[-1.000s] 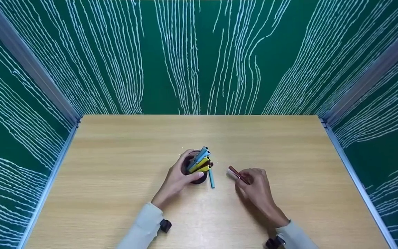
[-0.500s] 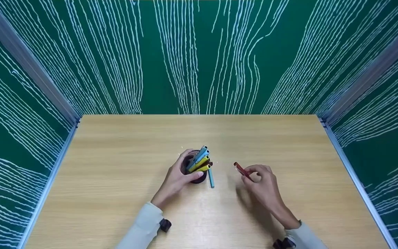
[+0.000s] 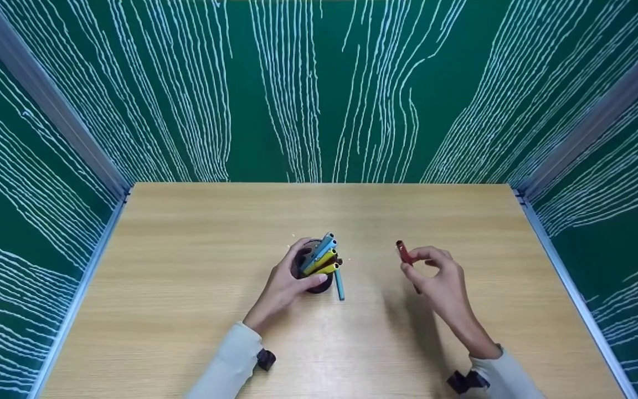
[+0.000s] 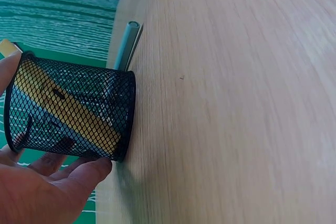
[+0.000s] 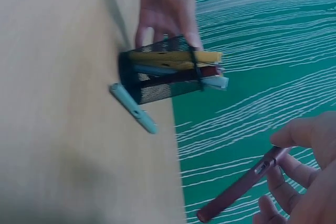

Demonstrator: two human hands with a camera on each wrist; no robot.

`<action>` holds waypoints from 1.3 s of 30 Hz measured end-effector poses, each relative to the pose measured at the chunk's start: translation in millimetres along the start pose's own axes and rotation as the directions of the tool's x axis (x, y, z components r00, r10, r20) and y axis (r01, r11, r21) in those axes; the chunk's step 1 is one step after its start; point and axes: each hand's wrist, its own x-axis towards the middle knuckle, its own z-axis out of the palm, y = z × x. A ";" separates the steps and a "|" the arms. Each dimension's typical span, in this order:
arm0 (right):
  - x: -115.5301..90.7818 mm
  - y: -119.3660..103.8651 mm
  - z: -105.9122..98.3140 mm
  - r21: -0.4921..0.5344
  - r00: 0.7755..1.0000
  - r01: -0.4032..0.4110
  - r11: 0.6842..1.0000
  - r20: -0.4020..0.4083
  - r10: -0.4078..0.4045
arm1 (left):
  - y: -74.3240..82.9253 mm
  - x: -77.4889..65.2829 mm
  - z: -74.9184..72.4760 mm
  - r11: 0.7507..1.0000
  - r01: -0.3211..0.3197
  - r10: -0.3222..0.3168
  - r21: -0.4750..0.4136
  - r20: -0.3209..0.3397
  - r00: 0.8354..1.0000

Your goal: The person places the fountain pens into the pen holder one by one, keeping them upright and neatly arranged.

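My left hand (image 3: 283,285) grips a black mesh pen holder (image 4: 79,108), which stands upright on the table. Several pens lean in it, among them yellow pens (image 5: 176,56), light blue pens (image 3: 322,247) and a dark red pen (image 5: 181,77). Between thumb and fingers, my right hand (image 3: 443,282) pinches another dark red pen (image 3: 404,253), held above the table to the right of the holder. In the right wrist view this pen slants, its far end free. A teal pen (image 3: 340,285) lies on the table close beside the holder's base.
The wooden table (image 3: 214,221) has green walls (image 3: 274,111) with white wavy lines at its back and sides. Grey metal edging (image 3: 574,288) runs along the sides. Tiny specks lie near the holder.
My right hand has moved right and away from the holder, lifting the dark red pen and turning it more upright. The left hand keeps its place on the holder.
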 end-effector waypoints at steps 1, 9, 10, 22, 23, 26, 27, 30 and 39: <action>1.0 -2.3 -1.8 0.004 1.000 -0.003 1.000 -0.002 0.003 | -0.5 0.1 -0.1 1.000 -0.001 0.001 0.001 0.002 1.000; 7.1 -13.5 -10.0 0.101 1.000 -0.017 0.995 -0.020 0.020 | -1.9 0.0 -0.9 0.999 -0.045 0.045 -0.003 0.002 0.999; 7.4 -14.4 -10.3 0.121 1.000 -0.022 0.992 -0.018 0.025 | -1.7 -0.3 -0.9 0.999 -0.051 0.051 -0.013 0.000 0.999; 8.1 -25.2 -2.3 0.286 0.998 -0.060 0.956 0.004 0.062 | -2.9 0.4 0.5 0.999 -0.026 0.026 -0.048 -0.008 1.000; 7.7 -26.7 -1.1 0.295 0.998 -0.061 0.953 0.006 0.062 | -3.2 0.3 0.5 0.999 -0.024 0.024 -0.040 -0.008 1.000; 7.7 -31.3 2.2 0.318 0.998 -0.058 0.946 0.007 0.058 | -2.9 -0.1 0.0 0.999 -0.026 0.025 -0.024 -0.008 1.000; 7.9 -33.1 3.2 0.323 0.998 -0.055 0.945 0.009 0.054 | -2.9 -0.2 -0.1 0.999 -0.027 0.027 -0.021 -0.007 1.000; 8.6 -37.4 5.8 0.330 0.999 -0.041 0.943 0.016 0.038 | -2.4 -0.4 -0.4 0.999 -0.030 0.030 -0.013 -0.005 1.000; 13.0 -46.3 17.2 0.347 0.999 -0.051 0.937 0.035 0.041 | -1.6 0.6 0.2 0.999 -0.044 0.044 0.030 -0.011 0.999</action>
